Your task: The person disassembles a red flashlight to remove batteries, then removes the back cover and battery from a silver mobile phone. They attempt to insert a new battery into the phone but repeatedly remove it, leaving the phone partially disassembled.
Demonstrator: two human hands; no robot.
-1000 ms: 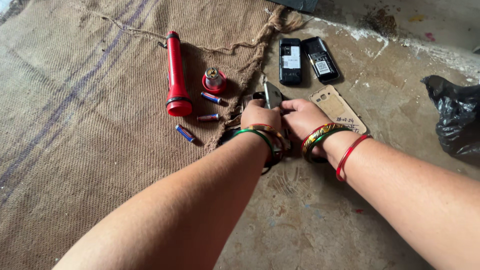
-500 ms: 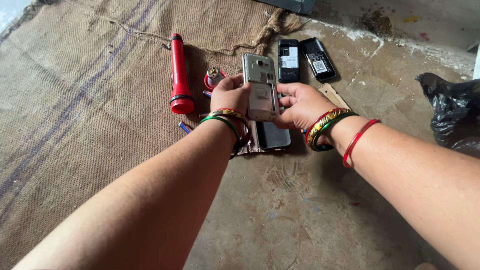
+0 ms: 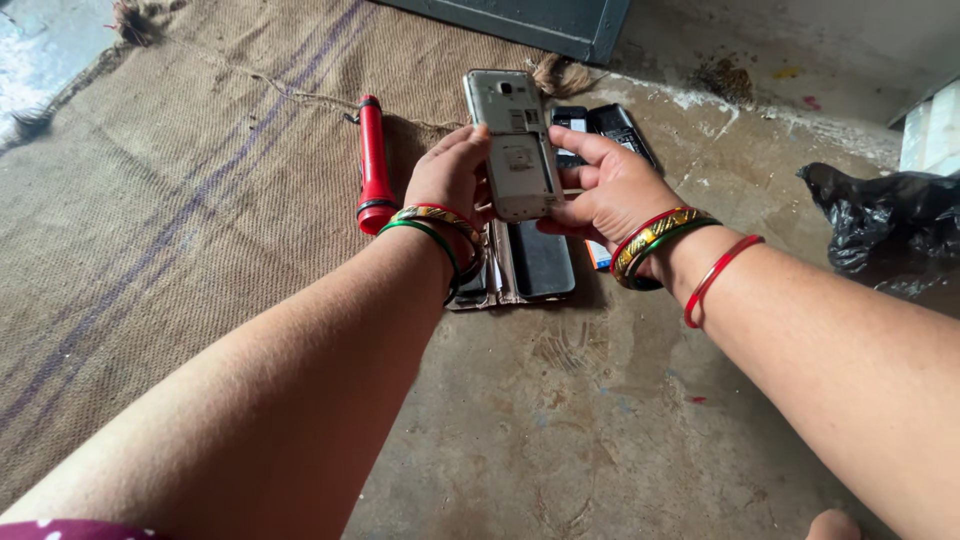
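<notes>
**Both hands on an open-backed phone, held above the floor**

Both hands are up off the floor and they share one thing: a phone (image 3: 515,145) with its back cover off, bare inner side facing the camera, held upright and tilted a little to the left. The left hand (image 3: 450,180) has it by the left edge, fingers (image 3: 462,148) curled closed against the side, thumb hidden behind the body. The right hand (image 3: 610,190) comes in from the other side, its fingers (image 3: 585,150) half curled and pressed to the right edge and lower corner. So both grips are closed on the phone, neither one wide open.

Bangles on each wrist: green and gold on the left (image 3: 435,228), gold, green and a thin red one on the right (image 3: 665,240).

Right beneath the hands, a dark phone (image 3: 540,262) lies flat on the floor (image 3: 600,420), resting in what looks like an open flip case. Behind the raised phone, two more black phones (image 3: 620,130) lie side by side, partly hidden by it.

To the left, a red torch (image 3: 373,165) lies on the sackcloth (image 3: 150,220), near the left hand but not touching it. Far right, a crumpled black plastic bag (image 3: 885,225) sits on the floor, well apart from everything; what is inside it cannot be seen.
</notes>
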